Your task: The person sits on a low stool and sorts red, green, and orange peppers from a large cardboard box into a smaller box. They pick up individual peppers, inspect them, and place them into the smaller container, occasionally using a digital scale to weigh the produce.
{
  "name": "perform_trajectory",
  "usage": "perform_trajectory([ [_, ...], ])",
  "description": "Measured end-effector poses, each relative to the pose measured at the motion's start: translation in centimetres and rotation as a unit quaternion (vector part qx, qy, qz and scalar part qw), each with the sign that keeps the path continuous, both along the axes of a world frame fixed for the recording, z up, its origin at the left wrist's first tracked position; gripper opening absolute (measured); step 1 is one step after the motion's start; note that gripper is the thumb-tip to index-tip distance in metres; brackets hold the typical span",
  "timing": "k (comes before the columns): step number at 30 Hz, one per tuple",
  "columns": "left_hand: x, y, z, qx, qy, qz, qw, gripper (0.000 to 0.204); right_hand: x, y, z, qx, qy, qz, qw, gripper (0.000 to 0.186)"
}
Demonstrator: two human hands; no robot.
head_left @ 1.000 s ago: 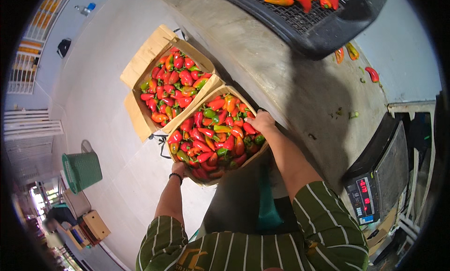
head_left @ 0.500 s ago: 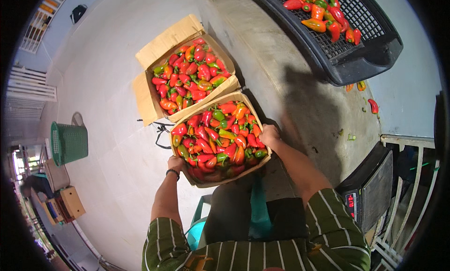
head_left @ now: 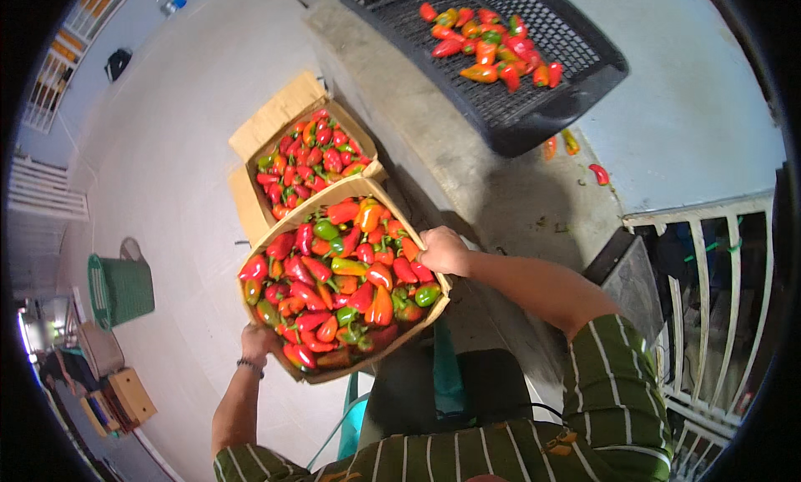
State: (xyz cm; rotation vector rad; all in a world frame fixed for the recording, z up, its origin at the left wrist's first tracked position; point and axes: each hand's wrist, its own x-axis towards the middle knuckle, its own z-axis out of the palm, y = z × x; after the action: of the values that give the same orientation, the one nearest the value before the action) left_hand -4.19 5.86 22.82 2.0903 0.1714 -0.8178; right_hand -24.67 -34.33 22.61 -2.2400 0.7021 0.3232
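Note:
I hold a cardboard box (head_left: 445, 309) full of red, orange and green peppers, with my left hand (head_left: 259, 344) gripping its lower left side, fingers partly behind the cardboard, and my right hand (head_left: 442, 250) wrapped on its right edge. The box is tilted slightly and appears raised, close to my body. Just beyond it, a second open cardboard box (head_left: 271, 107) of similar peppers lies on the pale floor (head_left: 175, 173), its flaps folded outward. A dark seat and teal plastic show beneath the held box.
A black perforated crate (head_left: 576, 44) with peppers stands on a concrete ledge (head_left: 534, 215), loose peppers beside it. A dark scale (head_left: 622, 286) and white railing (head_left: 734, 315) are at right. A green basket (head_left: 121, 290), wooden boxes (head_left: 129, 390) and a bottle (head_left: 167, 2) are at left.
The held box has moved down and left toward me and looks larger, with both hands still on it. The view has shifted, showing more of the crate; the scale is now largely hidden.

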Motion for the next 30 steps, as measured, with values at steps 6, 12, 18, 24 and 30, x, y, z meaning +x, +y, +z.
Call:
perform_trajectory([
  [6, -0.3, 0.1, 16.9, -0.027, 0.015, -0.08, 0.996, 0.011, -3.0, 0.0, 18.6, -0.052, -0.033, 0.012, 0.998, 0.025],
  [12, -2.7, -3.7, 21.3, -0.114, 0.077, -0.116, 0.984, 0.009, -6.2, -0.5, 36.0, -0.206, 0.071, 0.07, 0.973, 0.025],
  [18, -6.6, -12.3, 25.6, -0.164, 0.145, -0.213, 0.952, 0.019, -12.2, -2.1, 47.8, -0.282, 0.114, -0.069, 0.95, 0.02],
  [24, -14.2, -21.6, 21.0, -0.351, 0.251, -0.219, 0.875, 0.02, -18.3, -5.3, 51.6, -0.391, 0.161, -0.101, 0.9, 0.016],
  [30, -19.5, -29.7, 13.5, -0.372, 0.271, -0.187, 0.868, 0.022, -20.9, -10.4, 48.7, -0.453, 0.181, -0.057, 0.871, 0.016],
])
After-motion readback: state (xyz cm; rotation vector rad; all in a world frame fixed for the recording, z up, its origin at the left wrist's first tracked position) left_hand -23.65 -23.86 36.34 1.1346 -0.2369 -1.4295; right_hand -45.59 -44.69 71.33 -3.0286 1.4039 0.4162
